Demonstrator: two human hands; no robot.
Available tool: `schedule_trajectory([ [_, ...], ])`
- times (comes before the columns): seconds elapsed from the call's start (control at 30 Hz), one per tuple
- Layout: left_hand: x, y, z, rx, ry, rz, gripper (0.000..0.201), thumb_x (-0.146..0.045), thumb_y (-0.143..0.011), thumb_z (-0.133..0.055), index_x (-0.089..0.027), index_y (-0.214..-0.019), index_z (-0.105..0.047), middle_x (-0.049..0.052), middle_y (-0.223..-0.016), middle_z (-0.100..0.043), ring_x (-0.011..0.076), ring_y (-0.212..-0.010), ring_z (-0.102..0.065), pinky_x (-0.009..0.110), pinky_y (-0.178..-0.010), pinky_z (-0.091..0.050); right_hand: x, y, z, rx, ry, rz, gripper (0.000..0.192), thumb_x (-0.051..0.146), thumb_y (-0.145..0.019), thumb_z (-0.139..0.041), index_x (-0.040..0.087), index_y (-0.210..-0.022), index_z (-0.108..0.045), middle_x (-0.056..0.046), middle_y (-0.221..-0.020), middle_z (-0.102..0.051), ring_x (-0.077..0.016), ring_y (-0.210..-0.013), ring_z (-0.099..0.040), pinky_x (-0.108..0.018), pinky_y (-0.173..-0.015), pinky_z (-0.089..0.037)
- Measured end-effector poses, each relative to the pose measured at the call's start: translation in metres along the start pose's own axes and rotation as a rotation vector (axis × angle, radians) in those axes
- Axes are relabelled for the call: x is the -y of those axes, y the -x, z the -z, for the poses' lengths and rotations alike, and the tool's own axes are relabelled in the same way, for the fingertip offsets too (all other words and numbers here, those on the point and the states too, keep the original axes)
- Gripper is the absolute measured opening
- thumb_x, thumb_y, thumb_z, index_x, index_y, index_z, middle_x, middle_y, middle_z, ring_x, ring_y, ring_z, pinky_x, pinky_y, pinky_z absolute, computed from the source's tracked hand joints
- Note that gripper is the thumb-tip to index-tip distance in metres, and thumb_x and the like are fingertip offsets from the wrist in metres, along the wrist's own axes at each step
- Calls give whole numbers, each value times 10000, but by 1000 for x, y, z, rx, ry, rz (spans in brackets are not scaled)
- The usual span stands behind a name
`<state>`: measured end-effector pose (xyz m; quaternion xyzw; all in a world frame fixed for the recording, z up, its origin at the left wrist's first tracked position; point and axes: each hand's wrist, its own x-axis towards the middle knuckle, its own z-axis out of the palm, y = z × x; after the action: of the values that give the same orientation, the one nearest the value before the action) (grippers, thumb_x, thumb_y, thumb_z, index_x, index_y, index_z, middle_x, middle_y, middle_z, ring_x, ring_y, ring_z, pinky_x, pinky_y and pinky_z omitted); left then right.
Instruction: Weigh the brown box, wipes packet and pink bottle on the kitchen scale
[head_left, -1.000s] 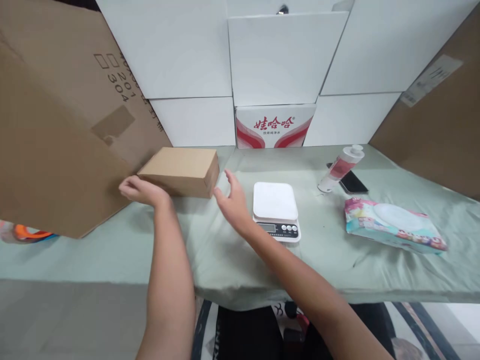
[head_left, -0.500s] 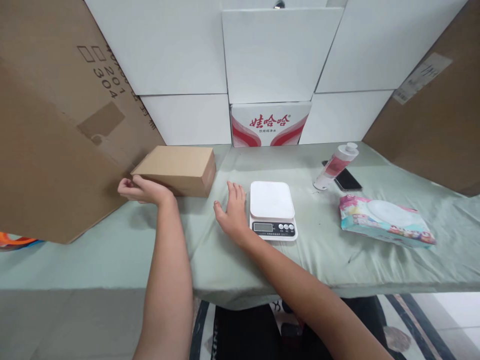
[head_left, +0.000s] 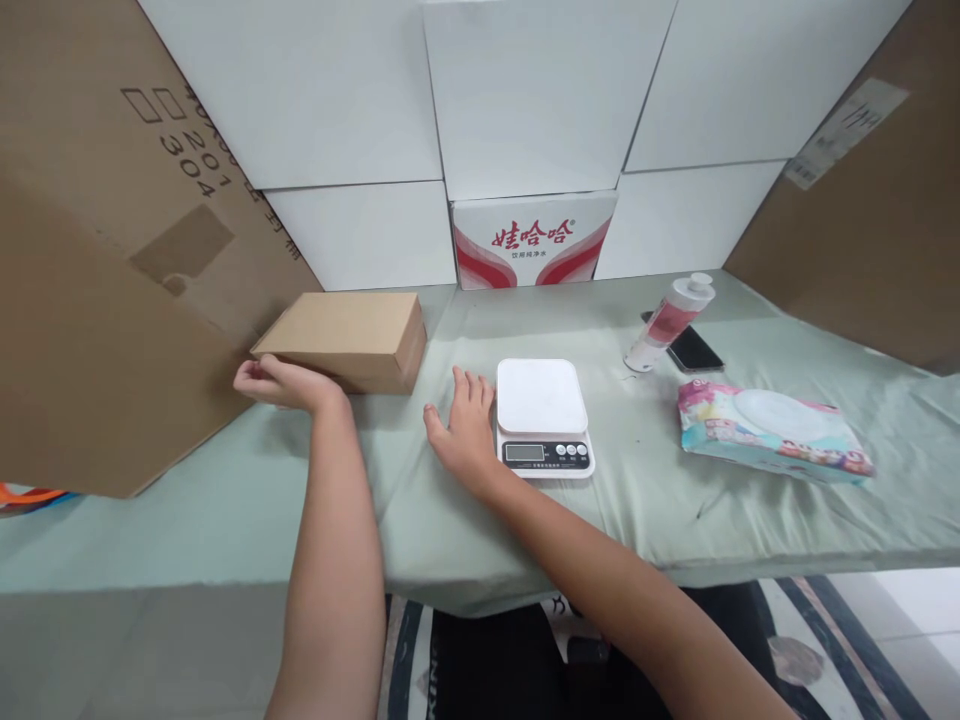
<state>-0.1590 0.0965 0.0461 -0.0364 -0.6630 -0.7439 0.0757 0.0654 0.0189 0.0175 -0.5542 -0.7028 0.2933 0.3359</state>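
Note:
My left hand (head_left: 281,384) is beside the near left corner of a closed brown cardboard box (head_left: 349,325). Its fingers bend loosely and point left, with nothing visible in them; whether it touches the box I cannot tell. My right hand (head_left: 466,432) is open, fingers stretched forward and thumb spread to the left. It rests on the green cloth along the left edge of a white kitchen scale (head_left: 541,397), its fingertips close to the weighing plate. The plate bears nothing, and the scale's display looks blank.
Right of the scale, a white and pink bottle (head_left: 670,322) leans or appears tilted beside a dark phone (head_left: 694,352). A pack of wet wipes (head_left: 776,430) lies nearer. White boxes (head_left: 551,95) wall off the back; large cardboard panels (head_left: 82,300) flank both sides.
The view has tilted and shifted slightly. Both hands keep nearly the same places by the box and the scale, and no object has been moved.

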Motion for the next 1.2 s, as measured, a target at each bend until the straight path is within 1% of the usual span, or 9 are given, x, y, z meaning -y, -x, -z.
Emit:
schedule_trajectory([
  [0.17,3,-1,-2,21,-35,2,147,-99,-951,-309,-232,-1010,-317,63,-1215,-485,153,-1065,-517,278,-975,-412,0,1,0,-4,-7,-9,754,376,-975,-522,34,-1625,-353,-228,-1653,-361,-410,-1599,-208,-601,-1309,-246],
  [0.33,0,2,0,28,-35,-9,145,-102,-937,-327,-231,-1002,-320,85,-1226,-513,159,-1065,-537,281,-971,-432,-1,2,-1,1,7,-5,745,390,-981,-523,40,-1619,-363,-229,-1647,-374,-404,-1592,-229,-612,-1301,-259],
  [0.43,-2,3,1,30,-74,1,152,-99,-938,-315,-242,-985,-299,83,-1224,-514,156,-1068,-548,276,-952,-445,-3,2,-2,-11,15,-2,739,399,-984,-526,49,-1616,-368,-226,-1635,-390,-398,-1586,-242,-606,-1286,-292],
  [0.53,-1,3,0,35,-82,3,143,-112,-943,-309,-248,-980,-286,71,-1208,-507,158,-1069,-546,290,-960,-445,-5,3,-4,-31,2,6,726,404,-985,-515,54,-1606,-378,-230,-1615,-408,-400,-1565,-270,-614,-1264,-314],
  [0.7,3,0,-3,53,-50,-26,152,-98,-933,-284,-244,-972,-263,88,-1209,-473,169,-1088,-516,321,-1008,-437,-6,1,-4,-52,-37,1,714,411,-976,-506,72,-1594,-397,-221,-1600,-421,-388,-1540,-290,-611,-1248,-327],
  [0.83,6,-2,-4,53,-36,-19,143,-107,-941,-279,-245,-977,-264,88,-1220,-465,161,-1093,-513,284,-992,-430,-5,1,-2,-38,-54,-18,727,417,-974,-503,66,-1599,-386,-218,-1602,-414,-377,-1540,-282,-601,-1257,-324],
  [0.93,7,-2,-5,38,-4,-20,144,-100,-938,-301,-236,-982,-289,93,-1215,-486,158,-1064,-516,290,-985,-439,-5,1,-3,-29,-63,-20,730,415,-976,-505,55,-1600,-383,-224,-1604,-412,-379,-1542,-280,-604,-1261,-321],
  [1.07,8,-2,-5,30,29,-32,156,-79,-938,-313,-229,-980,-316,88,-1199,-508,150,-1041,-530,290,-971,-459,-2,5,-5,-37,-52,30,705,401,-975,-519,65,-1585,-408,-222,-1594,-436,-380,-1532,-310,-623,-1273,-301],
  [1.2,6,0,-4,12,-32,-38,156,-77,-942,-332,-231,-966,-324,88,-1207,-530,144,-1075,-554,255,-963,-457,3,9,-3,-33,-14,91,676,381,-988,-515,70,-1580,-419,-212,-1591,-452,-361,-1540,-327,-616,-1310,-245],
])
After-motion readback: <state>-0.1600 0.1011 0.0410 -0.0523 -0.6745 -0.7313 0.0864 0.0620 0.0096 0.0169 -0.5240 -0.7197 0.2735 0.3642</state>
